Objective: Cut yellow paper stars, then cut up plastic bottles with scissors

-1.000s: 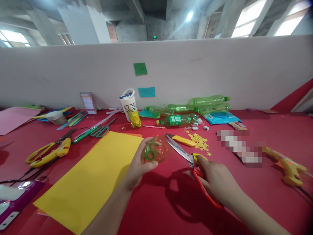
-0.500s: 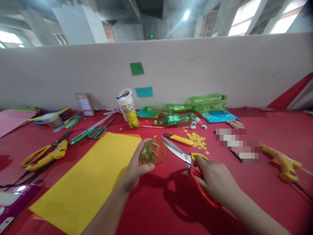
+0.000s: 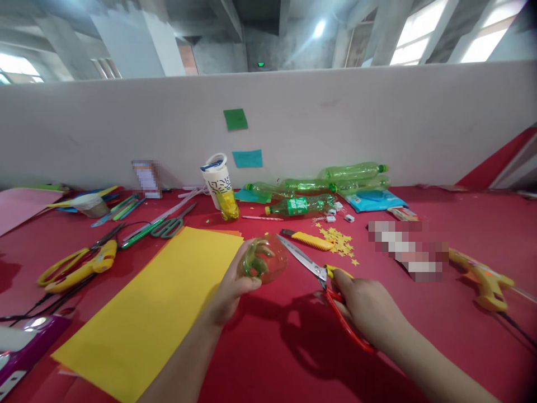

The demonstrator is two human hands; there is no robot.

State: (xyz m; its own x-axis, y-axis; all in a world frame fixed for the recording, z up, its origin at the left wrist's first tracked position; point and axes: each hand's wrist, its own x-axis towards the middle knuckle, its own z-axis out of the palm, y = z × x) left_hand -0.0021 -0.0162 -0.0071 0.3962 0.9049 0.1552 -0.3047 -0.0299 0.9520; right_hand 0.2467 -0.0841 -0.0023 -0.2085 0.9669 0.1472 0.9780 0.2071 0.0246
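My left hand (image 3: 235, 280) is wrapped round a clear green cut piece of plastic bottle (image 3: 271, 258), its round opening facing right. Fingers show through the plastic. On the right, my right hand (image 3: 364, 305) grips large scissors (image 3: 308, 263) with one yellow and one red handle. The blades look nearly closed, and their tips point up and left, close beside the plastic piece. Both are held above the red table (image 3: 260, 358). Yellow paper sheets (image 3: 155, 313) lie under and left of my left forearm.
Behind the hands lie a yellow cutter (image 3: 312, 240), small yellow stars (image 3: 340, 243) and several green bottles (image 3: 297, 205). A patterned cup (image 3: 216, 184) stands at the back. Glue guns lie left (image 3: 90, 268) and right (image 3: 482, 280), with green-handled scissors (image 3: 170, 225) at the left.
The scissor blades have closed together, with the tips still beside the plastic piece. My left hand has turned the piece slightly, so its opening shows differently.
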